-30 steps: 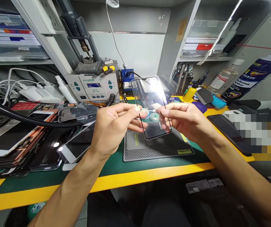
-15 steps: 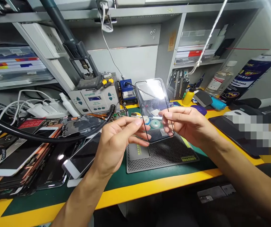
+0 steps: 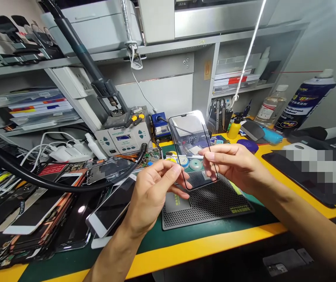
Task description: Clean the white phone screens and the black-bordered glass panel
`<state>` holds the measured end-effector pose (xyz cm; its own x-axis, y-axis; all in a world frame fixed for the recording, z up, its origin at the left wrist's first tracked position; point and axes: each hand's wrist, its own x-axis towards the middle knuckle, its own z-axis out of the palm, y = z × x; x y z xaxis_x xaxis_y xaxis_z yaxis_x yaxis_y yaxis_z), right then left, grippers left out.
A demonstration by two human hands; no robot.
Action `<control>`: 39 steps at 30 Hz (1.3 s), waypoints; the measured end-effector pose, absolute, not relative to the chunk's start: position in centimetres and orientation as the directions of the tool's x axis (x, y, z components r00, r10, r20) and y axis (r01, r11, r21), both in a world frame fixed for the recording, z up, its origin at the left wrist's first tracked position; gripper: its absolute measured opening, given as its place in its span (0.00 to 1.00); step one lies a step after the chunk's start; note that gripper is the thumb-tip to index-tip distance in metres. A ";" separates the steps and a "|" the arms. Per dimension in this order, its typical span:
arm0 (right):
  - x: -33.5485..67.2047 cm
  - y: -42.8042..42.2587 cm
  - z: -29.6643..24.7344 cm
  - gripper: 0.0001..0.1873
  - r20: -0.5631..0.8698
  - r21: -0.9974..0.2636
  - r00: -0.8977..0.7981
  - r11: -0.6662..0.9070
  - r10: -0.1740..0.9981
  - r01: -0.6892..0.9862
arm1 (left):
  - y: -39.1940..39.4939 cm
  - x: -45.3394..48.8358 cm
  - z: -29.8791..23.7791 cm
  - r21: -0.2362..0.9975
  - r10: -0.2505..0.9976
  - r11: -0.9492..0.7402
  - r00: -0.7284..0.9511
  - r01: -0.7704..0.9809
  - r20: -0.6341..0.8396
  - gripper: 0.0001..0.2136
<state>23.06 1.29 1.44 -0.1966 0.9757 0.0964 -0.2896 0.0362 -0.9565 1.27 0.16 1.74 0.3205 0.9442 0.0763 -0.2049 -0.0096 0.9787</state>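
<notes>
Between my hands is a clear phone screen glass (image 3: 190, 137) with a thin black border and a notch in its top edge. It is held upright, leaning slightly, above a grey perforated mat (image 3: 209, 211). My left hand (image 3: 153, 192) pinches the lower left edge between thumb and fingers, with the other fingers partly behind the pane. On the opposite side, my right hand (image 3: 238, 162) grips the lower right edge the same way. Small round tins (image 3: 182, 161) and a green roll (image 3: 196, 164) lie beyond the glass, some of them seen through it.
Stacked phones and phone parts (image 3: 47, 203) fill the left, under a thick black hose (image 3: 68, 184). A soldering station (image 3: 123, 139) stands behind. At right are a yellow bottle (image 3: 234, 130), a spray can (image 3: 306, 102) and a dark phone-like slab (image 3: 297, 178). A white cord (image 3: 248, 51) hangs overhead.
My view has tilted upward, so the bench sits lower in the picture and more shelf shows. Both hands keep the same hold on the glass.
</notes>
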 end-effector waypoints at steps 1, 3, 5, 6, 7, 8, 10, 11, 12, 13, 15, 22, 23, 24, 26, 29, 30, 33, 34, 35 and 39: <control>23.1 1.3 1.5 0.10 0.098 -0.957 -0.204 0.036 0.974 -0.288 | 0.1 1.3 1.7 0.979 0.943 -0.010 0.325 -0.201 0.076 0.09; 23.2 1.2 1.5 0.10 0.105 -0.959 -0.234 0.037 0.967 -0.281 | 0.1 1.4 1.8 0.978 0.941 -0.003 0.331 -0.208 0.073 0.11; 23.3 1.1 1.5 0.10 0.109 -0.964 -0.270 0.036 0.957 -0.262 | 0.1 1.4 1.8 0.972 0.940 0.015 0.334 -0.234 0.066 0.13; 23.4 1.1 1.5 0.10 0.111 -0.967 -0.288 0.036 0.951 -0.252 | 0.1 1.4 1.9 0.968 0.940 0.028 0.337 -0.250 0.060 0.13; 23.5 1.1 1.5 0.11 0.108 -0.970 -0.307 0.033 0.946 -0.242 | 0.1 1.4 1.9 0.964 0.940 0.038 0.338 -0.265 0.055 0.14; 23.5 1.0 1.4 0.11 0.105 -0.972 -0.323 0.029 0.941 -0.231 | 0.2 1.4 1.9 0.960 0.940 0.047 0.338 -0.275 0.051 0.14; 23.6 1.0 1.3 0.12 0.109 -0.975 -0.352 0.031 0.930 -0.218 | 0.3 1.3 1.9 0.956 0.941 0.063 0.336 -0.287 0.039 0.16; 23.6 1.1 1.3 0.12 0.113 -0.976 -0.364 0.035 0.924 -0.215 | 0.3 1.3 1.9 0.953 0.942 0.069 0.333 -0.295 0.035 0.16; 23.6 1.1 1.2 0.12 0.117 -0.977 -0.375 0.038 0.919 -0.211 | 0.4 1.3 1.9 0.949 0.944 0.073 0.327 -0.307 0.033 0.17; 23.6 1.1 1.2 0.12 0.118 -0.978 -0.385 0.040 0.915 -0.205 | 0.4 1.3 1.9 0.942 0.946 0.075 0.322 -0.326 0.037 0.17; 23.6 1.0 1.2 0.13 0.111 -0.983 -0.404 0.039 0.908 -0.182 | 0.5 1.4 1.8 0.927 0.948 0.077 0.315 -0.368 0.047 0.17; 23.6 0.9 1.2 0.15 0.087 -0.994 -0.484 0.041 0.871 -0.104 | 0.6 1.1 1.6 0.902 0.957 0.067 0.283 -0.427 0.063 0.21; 23.6 0.9 1.1 0.15 0.081 -0.994 -0.489 0.034 0.868 -0.104 | 0.6 1.1 1.6 0.899 0.959 0.063 0.276 -0.434 0.066 0.21; 23.6 0.9 1.1 0.15 0.074 -0.994 -0.492 0.022 0.867 -0.110 | 0.6 1.1 1.6 0.895 0.960 0.061 0.271 -0.442 0.069 0.21; 23.5 0.9 1.1 0.13 0.049 -0.990 -0.487 -0.021 0.872 -0.138 | 0.6 1.2 1.8 0.886 0.962 0.061 0.263 -0.459 0.070 0.21; 23.4 0.9 1.2 0.13 0.016 -0.981 -0.482 -0.080 0.876 -0.177 | 0.7 1.4 1.9 0.879 0.968 0.058 0.241 -0.474 0.066 0.21; 23.4 0.9 1.2 0.13 0.009 -0.981 -0.483 -0.087 0.875 -0.176 | 0.7 1.4 2.0 0.880 0.970 0.056 0.235 -0.472 0.064 0.21; 23.4 0.9 1.2 0.13 0.014 -0.987 -0.498 -0.068 0.867 -0.147 | 0.7 1.4 2.0 0.887 0.969 0.046 0.235 -0.459 0.071 0.21; 23.4 0.9 1.2 0.14 0.023 -0.990 -0.500 -0.051 0.866 -0.134 | 0.7 1.4 1.9 0.889 0.970 0.038 0.231 -0.456 0.077 0.21; 23.5 0.9 1.2 0.14 0.034 -0.992 -0.502 -0.030 0.864 -0.119 | 0.7 1.3 1.9 0.889 0.972 0.025 0.218 -0.457 0.084 0.19; 23.7 0.9 1.1 0.15 0.079 -0.997 -0.506 0.063 0.859 -0.049 | 0.8 1.0 1.9 0.872 0.985 -0.047 0.121 -0.486 0.120 0.12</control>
